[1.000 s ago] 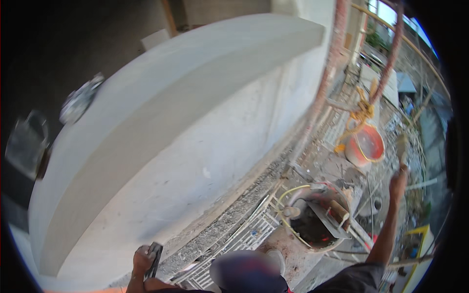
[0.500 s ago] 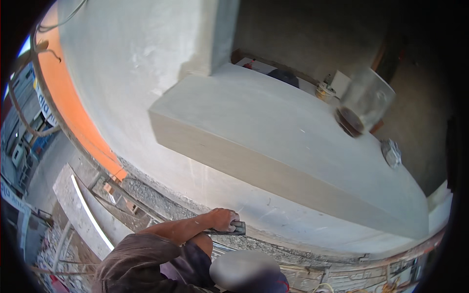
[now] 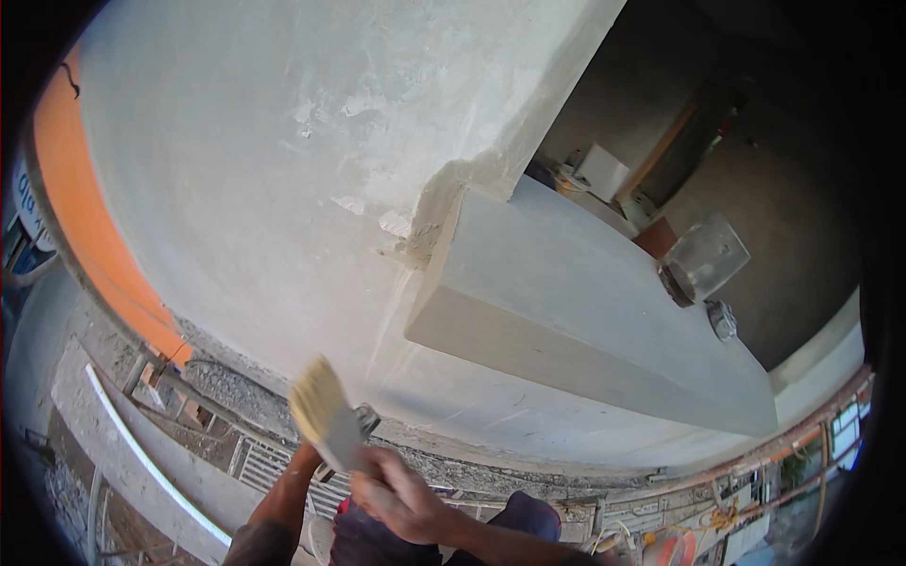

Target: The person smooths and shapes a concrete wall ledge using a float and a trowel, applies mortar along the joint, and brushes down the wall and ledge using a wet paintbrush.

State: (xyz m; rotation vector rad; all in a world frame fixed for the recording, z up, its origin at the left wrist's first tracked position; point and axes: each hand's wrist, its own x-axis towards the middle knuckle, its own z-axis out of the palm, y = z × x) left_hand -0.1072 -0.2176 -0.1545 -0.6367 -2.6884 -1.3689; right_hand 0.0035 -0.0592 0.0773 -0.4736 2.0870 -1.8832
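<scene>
My right hand (image 3: 401, 495) grips a wide paintbrush (image 3: 326, 410) with pale bristles, raised at bottom centre in front of the plastered wall (image 3: 255, 189). My left hand (image 3: 307, 457), mostly behind the brush, holds a dark flat hand tool (image 3: 364, 421), partly hidden. Beyond both hands a grey plastered ledge (image 3: 557, 292) juts from the wall, with a rough, darker patch of plaster (image 3: 425, 226) at its left end. On the ledge's back edge are a clear rectangular container (image 3: 708, 250) and a crumpled silvery item (image 3: 722, 321).
An orange wall band (image 3: 85, 189) is at the left. Below lie a plank (image 3: 113, 453) with a white strip and a metal grating (image 3: 274, 472). Scaffold poles and an orange bucket (image 3: 675, 547) are at lower right. A dim room opening (image 3: 755, 189) sits behind the ledge.
My view swung left, then settled on the wall and ledge's left end. The brush, earlier out at the right in my right hand, is now raised at centre beside my left hand.
</scene>
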